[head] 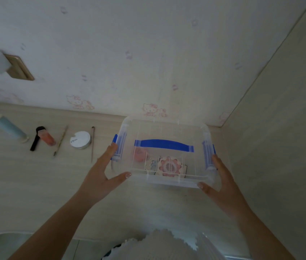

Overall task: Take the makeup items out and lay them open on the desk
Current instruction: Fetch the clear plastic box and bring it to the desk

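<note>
Clear lidded box on the worktop, grasped at its blue side latches by left hand and right hand; probably light, rigid, slick-walled.

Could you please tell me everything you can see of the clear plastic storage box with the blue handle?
The storage box looks like clear, slightly frosted plastic with rounded corners. Its lid is on, with a blue handle lying flat across the top and blue clips at both short ends. It sits level near the desk's back right corner. Pink and patterned items show blurrily inside. The left hand and right hand press its two ends.
</note>
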The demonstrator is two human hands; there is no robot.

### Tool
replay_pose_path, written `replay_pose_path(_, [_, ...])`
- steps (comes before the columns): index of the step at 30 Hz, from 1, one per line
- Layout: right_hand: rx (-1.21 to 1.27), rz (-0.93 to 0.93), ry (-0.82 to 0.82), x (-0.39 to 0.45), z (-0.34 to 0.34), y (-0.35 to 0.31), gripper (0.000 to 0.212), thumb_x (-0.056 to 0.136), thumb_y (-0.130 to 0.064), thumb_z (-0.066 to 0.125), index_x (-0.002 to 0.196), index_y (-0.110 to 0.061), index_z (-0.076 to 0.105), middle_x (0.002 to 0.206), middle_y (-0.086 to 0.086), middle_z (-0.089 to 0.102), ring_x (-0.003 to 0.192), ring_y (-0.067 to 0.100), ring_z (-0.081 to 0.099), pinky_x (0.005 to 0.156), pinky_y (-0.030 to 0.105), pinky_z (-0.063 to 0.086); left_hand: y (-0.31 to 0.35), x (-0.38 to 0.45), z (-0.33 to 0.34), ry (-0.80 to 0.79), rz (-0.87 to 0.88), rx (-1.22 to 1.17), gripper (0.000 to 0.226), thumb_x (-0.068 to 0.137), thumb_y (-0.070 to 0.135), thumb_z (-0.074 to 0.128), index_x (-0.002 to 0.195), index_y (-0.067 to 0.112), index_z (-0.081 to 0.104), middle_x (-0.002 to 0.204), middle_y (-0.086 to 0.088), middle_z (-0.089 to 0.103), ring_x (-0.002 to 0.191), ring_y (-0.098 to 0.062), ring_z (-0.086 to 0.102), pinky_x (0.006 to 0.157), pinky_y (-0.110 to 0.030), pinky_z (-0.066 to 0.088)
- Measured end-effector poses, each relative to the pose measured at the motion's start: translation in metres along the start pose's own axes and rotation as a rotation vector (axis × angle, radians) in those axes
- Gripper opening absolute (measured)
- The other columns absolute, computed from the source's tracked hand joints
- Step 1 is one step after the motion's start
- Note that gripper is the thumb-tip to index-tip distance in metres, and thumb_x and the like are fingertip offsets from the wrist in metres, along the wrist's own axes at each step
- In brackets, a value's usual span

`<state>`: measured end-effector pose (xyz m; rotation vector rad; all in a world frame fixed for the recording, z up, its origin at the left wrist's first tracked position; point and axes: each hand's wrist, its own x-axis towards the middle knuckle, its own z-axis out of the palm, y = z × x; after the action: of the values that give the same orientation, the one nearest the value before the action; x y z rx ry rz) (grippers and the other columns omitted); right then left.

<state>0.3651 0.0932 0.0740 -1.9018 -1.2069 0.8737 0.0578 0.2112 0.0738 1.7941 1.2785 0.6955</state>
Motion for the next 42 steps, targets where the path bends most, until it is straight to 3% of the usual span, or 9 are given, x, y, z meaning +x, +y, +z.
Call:
replay_pose_path(3, [-0.008,-0.013,-0.007,-0.002,-0.002,-0.001,0.101,0.068,-0.018,0.081,0.138,-0.045,0.014,0.152,-0.015,0.022,0.133,0.001,0.026,0.110,0.029,0.027,0.008,0.001,-0.006,-0.008,-0.011,0.014,0.092,0.064,0.045,0.068,0.144,0.033,0.023,0.143,0.027,0.029,0.132,0.009,0.027,0.107,-0.017,0.023])
replay_pose_path(8, [0.020,-0.045,0.074,0.003,-0.010,-0.027,0.098,0.068,-0.023,0.080,0.137,-0.050,0.016,0.146,-0.020,0.027,0.130,0.002,0.031,0.107,0.032,0.031,0.023,0.019,-0.022,0.033,0.057,0.027,0.084,0.076,0.031,0.074,0.144,0.031,0.026,0.126,0.048,0.024,0.116,0.027,0.023,0.085,0.013,0.019])
replay_pose_path(12, [0.089,-0.079,0.189,0.028,-0.022,-0.058,0.085,0.073,-0.021,0.074,0.143,-0.030,0.027,0.138,-0.017,0.034,0.124,0.002,0.035,0.099,0.026,0.032,0.035,0.050,-0.031,0.072,0.053,-0.212,0.081,0.061,0.060,0.069,0.133,0.041,0.038,0.138,0.032,0.042,0.131,0.008,0.035,0.107,-0.021,0.031])
replay_pose_path(15, [0.207,-0.068,0.202,0.058,-0.026,-0.072,0.077,0.067,-0.051,0.075,0.131,-0.050,0.033,0.148,-0.005,0.034,0.133,0.012,0.037,0.110,0.038,0.035,0.052,0.075,-0.031,0.099,0.075,-0.289,0.084,0.063,0.066,0.063,0.136,0.029,0.044,0.140,0.009,0.049,0.131,-0.008,0.043,0.110,-0.033,0.033])
replay_pose_path(19, [0.299,0.024,0.249,0.104,-0.031,-0.084,0.064,0.071,-0.055,0.067,0.127,-0.046,0.037,0.148,0.004,0.034,0.133,0.018,0.039,0.098,0.033,0.040,0.080,0.109,-0.024,0.140,0.066,-0.248,0.017,0.091,0.045,0.052,0.104,0.037,0.058,0.092,0.033,0.064,0.089,0.019,0.055,0.087,-0.007,0.041])
replay_pose_path(22, [0.262,0.061,0.258,0.131,-0.037,-0.089,0.057,0.093,-0.045,0.046,0.143,-0.025,0.028,0.151,0.005,0.031,0.134,0.021,0.037,0.094,0.026,0.030,0.092,0.134,-0.020,0.142,0.086,-0.217,0.024,0.099,0.037,0.040,0.086,0.031,0.059,0.074,0.014,0.062,0.066,0.005,0.052,0.066,-0.008,0.042])
replay_pose_path(29, [0.300,0.107,0.167,0.174,-0.038,-0.086,0.063,0.097,-0.031,0.044,0.150,-0.026,0.008,0.151,0.003,0.033,0.137,0.017,0.033,0.095,0.023,0.026,0.082,0.180,-0.006,0.117,-0.048,-0.252,0.018,0.096,0.025,0.047,0.111,0.034,0.052,0.092,0.020,0.057,0.078,0.012,0.055,0.064,-0.004,0.040])
replay_pose_path(33, [0.294,0.161,0.141,0.195,-0.032,-0.077,0.067,0.097,-0.029,0.046,0.150,-0.025,0.006,0.150,0.003,0.033,0.136,0.019,0.035,0.096,0.028,0.030,0.062,0.200,0.001,0.130,-0.228,-0.228,0.047,0.090,0.008,0.054,0.134,0.012,0.040,0.123,-0.004,0.056,0.099,-0.013,0.056,0.068,-0.019,0.043])
replay_pose_path(42, [0.261,0.268,0.040,0.214,-0.024,-0.050,0.073,0.092,-0.034,0.054,0.150,-0.024,0.011,0.153,-0.004,0.028,0.136,0.017,0.035,0.105,0.036,0.033,0.037,0.212,0.008,-0.003,-0.399,-0.183,0.044,0.093,0.015,0.050,0.135,0.012,0.041,0.116,-0.002,0.056,0.095,-0.015,0.055,0.077,-0.027,0.043])
